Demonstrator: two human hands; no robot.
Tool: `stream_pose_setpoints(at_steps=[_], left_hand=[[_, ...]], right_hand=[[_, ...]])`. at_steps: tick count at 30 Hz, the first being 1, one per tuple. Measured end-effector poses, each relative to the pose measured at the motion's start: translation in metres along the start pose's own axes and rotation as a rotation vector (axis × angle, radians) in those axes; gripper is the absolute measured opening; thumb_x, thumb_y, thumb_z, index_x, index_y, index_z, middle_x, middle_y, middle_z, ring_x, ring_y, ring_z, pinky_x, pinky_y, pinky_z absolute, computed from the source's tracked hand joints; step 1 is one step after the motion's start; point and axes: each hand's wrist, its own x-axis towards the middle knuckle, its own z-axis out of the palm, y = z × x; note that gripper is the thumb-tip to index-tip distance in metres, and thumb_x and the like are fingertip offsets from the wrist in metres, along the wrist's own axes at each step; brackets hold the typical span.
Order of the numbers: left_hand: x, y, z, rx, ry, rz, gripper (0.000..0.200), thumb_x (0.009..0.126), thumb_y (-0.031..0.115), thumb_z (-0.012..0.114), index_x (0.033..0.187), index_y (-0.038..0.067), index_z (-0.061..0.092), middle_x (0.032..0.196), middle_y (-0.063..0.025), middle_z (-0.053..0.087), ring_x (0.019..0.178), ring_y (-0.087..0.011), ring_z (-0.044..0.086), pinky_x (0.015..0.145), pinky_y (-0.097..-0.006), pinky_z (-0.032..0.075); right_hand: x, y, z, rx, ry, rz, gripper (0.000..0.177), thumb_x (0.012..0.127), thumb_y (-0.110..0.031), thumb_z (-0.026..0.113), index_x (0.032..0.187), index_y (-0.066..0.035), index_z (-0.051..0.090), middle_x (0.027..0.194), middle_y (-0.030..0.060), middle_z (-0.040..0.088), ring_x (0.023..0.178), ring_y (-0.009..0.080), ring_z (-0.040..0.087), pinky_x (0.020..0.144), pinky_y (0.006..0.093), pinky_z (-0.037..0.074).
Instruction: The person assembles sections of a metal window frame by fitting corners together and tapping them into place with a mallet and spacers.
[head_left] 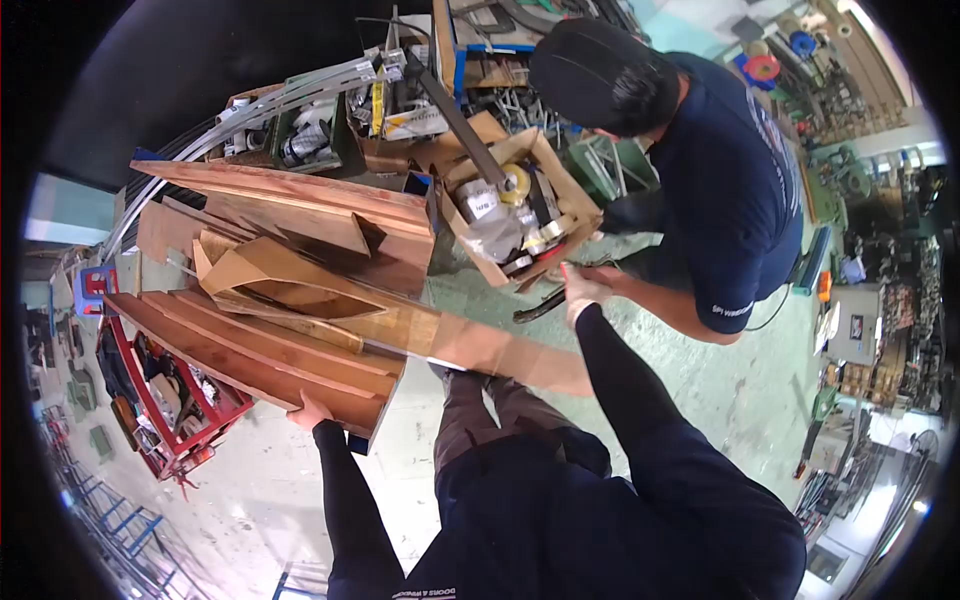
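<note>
My left hand (pixel 312 411) grips the near edge of a long reddish-brown wooden board (pixel 250 366), the outermost of several lying side by side. Stretched out to the right, my right hand (pixel 584 290) is closed, with a small red tip showing at its fingers; what it holds I cannot make out. Close against it is the hand (pixel 606 279) of a co-worker (pixel 725 190) in a dark shirt and cap. A dark, slim tool (pixel 540 304) sticks out below these hands. Just beyond them is a cardboard box (pixel 470 250) holding tape rolls and plastic-wrapped items.
An opened cardboard piece (pixel 285 275) lies on the wood, near a flat plank (pixel 510 352) reaching past my legs. Metal strips (pixel 250 105) arch over the far boards. A red cart (pixel 205 430) with tools stands left. Crowded shelves (pixel 880 300) line the right side.
</note>
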Motion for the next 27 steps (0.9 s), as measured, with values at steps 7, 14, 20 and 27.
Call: stream_pose_setpoints(at_steps=[7, 14, 20, 27], left_hand=[[-0.004, 0.0, 0.006, 0.261, 0.188, 0.175, 0.08, 0.085, 0.039, 0.076, 0.138, -0.01, 0.04, 0.125, -0.0314, 0.057, 0.112, -0.0467, 0.06, 0.096, -0.0516, 0.05], [-0.173, 0.06, 0.061, -0.122, -1.262, 0.256, 0.058, 0.098, 0.045, 0.058, 0.135, 0.0, 0.054, 0.128, -0.0169, 0.062, 0.119, -0.0285, 0.058, 0.103, -0.043, 0.044], [-0.338, 0.104, 0.067, -0.161, -1.72, -0.185, 0.054, 0.099, 0.056, 0.057, 0.125, 0.008, 0.057, 0.115, -0.0084, 0.064, 0.105, -0.0215, 0.064, 0.091, -0.039, 0.051], [-0.327, 0.123, 0.015, -0.77, -1.273, -0.525, 0.038, 0.094, 0.048, 0.068, 0.086, 0.013, 0.056, 0.069, 0.0013, 0.048, 0.067, -0.0175, 0.052, 0.069, -0.038, 0.05]], right_hand=[[-0.085, 0.054, 0.042, 0.819, -0.185, 0.562, 0.03, 0.09, -0.02, 0.067, 0.107, -0.003, 0.05, 0.092, 0.01, 0.062, 0.081, 0.0245, 0.062, 0.074, 0.0419, 0.053], [-0.163, 0.082, -0.059, 0.537, -0.531, 0.401, 0.011, 0.087, -0.012, 0.064, 0.083, -0.005, 0.056, 0.065, 0.004, 0.053, 0.05, 0.0192, 0.051, 0.049, 0.037, 0.046], [-0.214, 0.067, -0.1, -0.249, -0.587, -0.297, 0.039, 0.078, -0.025, 0.075, 0.104, 0.0, 0.06, 0.083, 0.0154, 0.07, 0.078, 0.0299, 0.071, 0.07, 0.0416, 0.055], [-0.229, 0.021, -0.12, -0.433, -0.813, -0.861, 0.065, 0.073, -0.039, 0.083, 0.123, -0.006, 0.059, 0.114, 0.0211, 0.065, 0.109, 0.041, 0.062, 0.092, 0.0495, 0.05]])
